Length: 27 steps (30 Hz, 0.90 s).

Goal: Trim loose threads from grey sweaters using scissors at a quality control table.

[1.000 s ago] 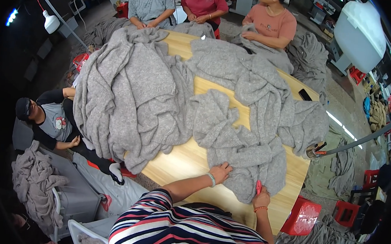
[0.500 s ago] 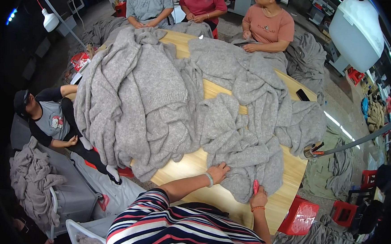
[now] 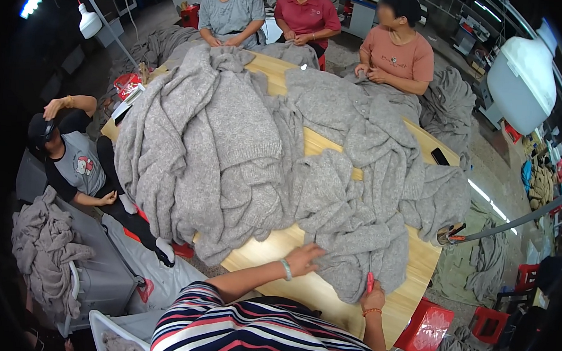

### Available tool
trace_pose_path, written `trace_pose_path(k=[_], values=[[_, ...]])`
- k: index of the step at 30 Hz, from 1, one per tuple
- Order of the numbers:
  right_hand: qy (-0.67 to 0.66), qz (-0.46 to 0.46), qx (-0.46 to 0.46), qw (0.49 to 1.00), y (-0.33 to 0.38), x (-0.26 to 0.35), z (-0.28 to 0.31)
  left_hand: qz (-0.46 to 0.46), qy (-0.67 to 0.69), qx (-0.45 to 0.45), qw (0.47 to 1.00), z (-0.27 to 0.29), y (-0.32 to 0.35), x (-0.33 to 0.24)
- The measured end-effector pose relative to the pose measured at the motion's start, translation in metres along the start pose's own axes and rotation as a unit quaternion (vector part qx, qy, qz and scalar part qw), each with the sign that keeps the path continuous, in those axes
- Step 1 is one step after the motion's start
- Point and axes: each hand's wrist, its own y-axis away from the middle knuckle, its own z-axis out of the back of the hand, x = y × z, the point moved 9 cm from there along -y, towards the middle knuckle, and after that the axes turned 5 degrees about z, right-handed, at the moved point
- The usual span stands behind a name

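Two hands work the near edge of a grey knitted garment (image 3: 359,257) lying on the pale wooden table (image 3: 276,246). Since a second ago the left hand (image 3: 305,259) has slid forward, fingers spread flat on the knit; the right hand (image 3: 372,298) stays put, pinching a small red tool (image 3: 370,282) against the hem. Heaped grey knitwear (image 3: 218,146) covers the table; three seated people face it in a dim workshop.

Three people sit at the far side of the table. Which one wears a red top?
The middle person; the neighbours wear a grey top and a salmon-pink top.
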Motion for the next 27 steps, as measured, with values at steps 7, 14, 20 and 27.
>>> trace_pose_path(k=[7, 14, 20, 27], values=[[-0.064, 0.071, -0.088, 0.992, 0.008, 0.07, 0.09, 0.021, -0.191, -0.44, 0.877, 0.346, 0.087, 0.013], [-0.214, 0.134, -0.035, 0.967, -0.062, 0.236, 0.127, 0.179, -0.307, -0.636, 0.685, 0.596, 0.23, 0.184], [-0.335, 0.15, 0.023, 0.93, -0.168, 0.361, 0.078, 0.344, -0.147, -0.637, 0.674, 0.698, 0.33, 0.427], [-0.341, 0.05, 0.094, 0.934, -0.317, 0.457, -0.008, 0.453, -0.074, -0.532, 0.711, 0.722, 0.344, 0.565]])
